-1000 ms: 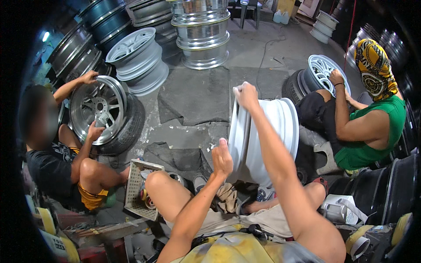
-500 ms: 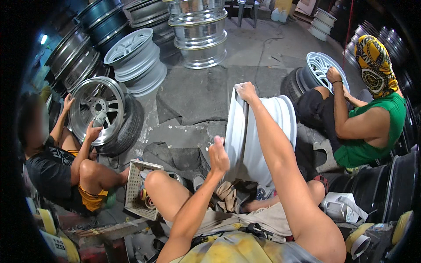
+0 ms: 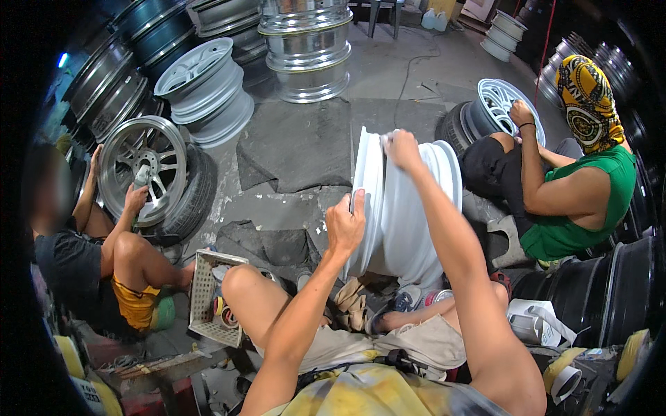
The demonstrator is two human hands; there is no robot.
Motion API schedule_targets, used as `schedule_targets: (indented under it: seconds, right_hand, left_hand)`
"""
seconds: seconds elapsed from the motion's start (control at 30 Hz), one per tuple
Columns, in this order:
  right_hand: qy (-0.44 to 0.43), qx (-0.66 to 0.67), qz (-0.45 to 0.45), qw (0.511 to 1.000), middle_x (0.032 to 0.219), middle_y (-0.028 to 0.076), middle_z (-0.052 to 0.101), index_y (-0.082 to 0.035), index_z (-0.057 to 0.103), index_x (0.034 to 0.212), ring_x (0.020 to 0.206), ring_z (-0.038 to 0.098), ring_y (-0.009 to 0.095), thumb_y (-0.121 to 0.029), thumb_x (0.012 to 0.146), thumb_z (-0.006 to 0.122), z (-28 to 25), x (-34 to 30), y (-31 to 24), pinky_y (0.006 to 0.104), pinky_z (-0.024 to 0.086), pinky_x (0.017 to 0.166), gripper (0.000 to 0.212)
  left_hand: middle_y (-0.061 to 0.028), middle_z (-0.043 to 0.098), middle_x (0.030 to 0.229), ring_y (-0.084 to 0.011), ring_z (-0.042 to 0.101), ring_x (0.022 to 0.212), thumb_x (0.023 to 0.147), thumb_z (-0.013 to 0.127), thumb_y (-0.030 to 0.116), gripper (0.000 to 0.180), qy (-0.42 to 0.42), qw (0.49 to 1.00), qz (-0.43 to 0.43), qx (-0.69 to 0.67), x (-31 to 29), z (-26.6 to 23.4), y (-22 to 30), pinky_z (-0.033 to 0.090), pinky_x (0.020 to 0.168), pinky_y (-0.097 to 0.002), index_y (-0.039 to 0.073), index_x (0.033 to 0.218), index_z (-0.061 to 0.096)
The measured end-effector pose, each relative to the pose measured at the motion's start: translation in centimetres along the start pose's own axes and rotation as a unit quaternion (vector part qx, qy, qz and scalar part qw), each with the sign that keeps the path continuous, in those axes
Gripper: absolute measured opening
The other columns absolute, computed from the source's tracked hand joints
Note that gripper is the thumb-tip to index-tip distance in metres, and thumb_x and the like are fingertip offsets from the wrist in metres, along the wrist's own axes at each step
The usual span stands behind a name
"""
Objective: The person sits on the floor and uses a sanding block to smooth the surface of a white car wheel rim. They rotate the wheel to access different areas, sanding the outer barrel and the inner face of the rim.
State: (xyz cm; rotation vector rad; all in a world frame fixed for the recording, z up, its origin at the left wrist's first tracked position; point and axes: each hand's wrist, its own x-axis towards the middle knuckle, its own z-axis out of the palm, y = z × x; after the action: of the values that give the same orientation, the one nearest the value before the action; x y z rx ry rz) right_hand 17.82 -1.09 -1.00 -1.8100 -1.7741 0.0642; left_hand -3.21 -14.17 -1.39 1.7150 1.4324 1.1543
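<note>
A white-grey wheel rim [image 3: 409, 208] stands on edge in front of me, between my legs. My left hand [image 3: 345, 225] is closed over the rim's near left edge, thumb up along it. At the top, my right hand [image 3: 404, 150] presses down between the rim's flanges with fingers bent together. Something small and pale shows under its fingertips, too blurred to name. The lower part of the rim is partly hidden by my right arm and by the shoes and cloth below.
At left a person holds a tool against a silver wheel rim [image 3: 142, 170] resting on a tire. On the right, someone in green works on a pale blue rim [image 3: 506, 104]. A plastic basket [image 3: 201, 298] stands by my left knee; rim stacks [image 3: 309, 55] rise behind.
My left hand has come from beside the rim to take hold of its edge. My right hand has shifted from the left flange inward to the right. The view has moved slightly.
</note>
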Motion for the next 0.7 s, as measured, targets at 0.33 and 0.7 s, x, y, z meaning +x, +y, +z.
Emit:
schedule_targets:
  seconds: [0.33,0.7]
  right_hand:
    - [0.166,0.032,-0.103,0.980,0.111,0.016,0.064,-0.004,0.069,0.119,0.105,0.058,0.034,-0.012,0.091,0.063,-1.0,-14.4,-10.2,0.0459,0.045,0.091,0.030]
    - [-0.087,-0.053,0.049,0.994,0.089,0.026,0.070,-0.003,0.076,0.089,0.092,0.068,0.044,-0.029,0.093,0.060,2.5,3.6,2.8,0.0502,0.054,0.085,0.031]
  left_hand:
    - [-0.0345,0.062,0.073,-0.0524,0.063,0.074,0.101,0.053,0.045,0.057,0.060,0.995,0.040,0.063,6.7,0.6,-1.5,0.045,0.067,-0.0583,-0.006,0.077,0.063]
    - [-0.0330,0.062,0.072,-0.0516,0.063,0.072,0.096,0.061,0.047,0.056,0.005,0.999,0.033,0.038,2.2,0.4,0.0,0.046,0.065,-0.0559,-0.006,0.077,0.064]
